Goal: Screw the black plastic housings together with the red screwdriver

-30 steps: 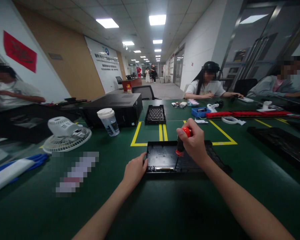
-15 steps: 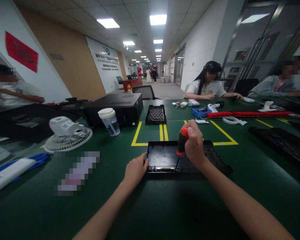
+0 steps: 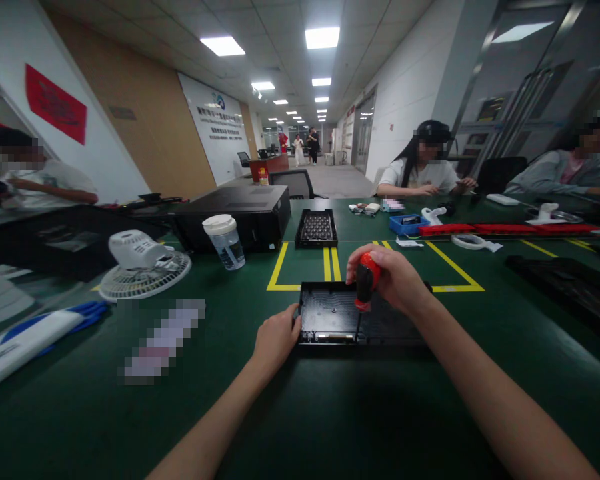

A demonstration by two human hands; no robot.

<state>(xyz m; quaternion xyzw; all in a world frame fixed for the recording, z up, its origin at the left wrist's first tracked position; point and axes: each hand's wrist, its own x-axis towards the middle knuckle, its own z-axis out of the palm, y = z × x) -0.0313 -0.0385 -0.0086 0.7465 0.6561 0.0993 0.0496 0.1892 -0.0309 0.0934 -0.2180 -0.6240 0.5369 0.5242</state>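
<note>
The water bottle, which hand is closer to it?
Left. The left hand touches the black tray at its left edge, right of the bottle; the right hand grips a red screwdriver farther right.

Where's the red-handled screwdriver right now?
Head view, centre: the screwdriver is in the right hand, tip down in the black housing that the left hand holds, just before the yellow tape lines.

You hold a red-and-black screwdriver [image 3: 366, 285] over a black tray [image 3: 330, 313]. Your table [image 3: 330, 413] is dark green with yellow lines [image 3: 330, 264]. A white fan [image 3: 143, 267] sits left.
</note>
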